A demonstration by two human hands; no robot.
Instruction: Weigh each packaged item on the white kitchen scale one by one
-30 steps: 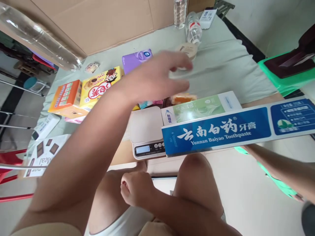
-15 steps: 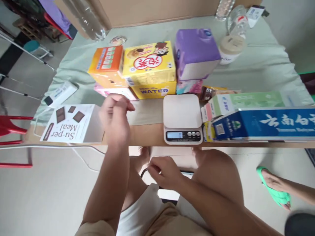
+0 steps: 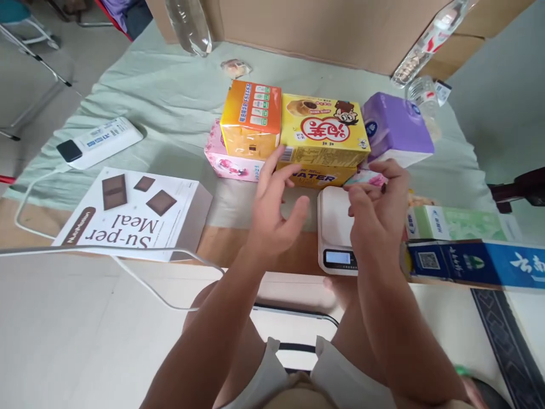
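- The left hand [image 3: 275, 207] is raised in front of the stacked boxes, its fingers spread and its thumb held apart, with nothing in its grasp
- Its fingertips overlap the lower left corner of a bright yellow rectangular carton with a cartoon figure [image 3: 326, 128]; whether they touch it, I cannot tell
- That carton lies on top of a deeper yellow box lettered WATER [image 3: 317, 177], near the middle of the table
- The right hand [image 3: 378, 210] is above the right part of a white flat digital scale [image 3: 332, 216], fingers bent inward and thumb near them; I cannot tell whether anything is between them
- The scale sits at the table's brown front edge [image 3: 247, 250], its small display lit and facing the person
- Left of the yellow carton, an orange glossy box [image 3: 251, 119] rests on a pink printed box [image 3: 238, 167]
- On the carton's other side is a purple soft-wrapped pack with a white lower side [image 3: 398, 125]
- Right of the scale lie a long pale green and white carton [image 3: 472, 223] and, nearer the person, a long blue toothpaste carton [image 3: 485, 264]
- Well to the left, a white box printed with dark chocolate squares [image 3: 131, 216] lies near the front edge
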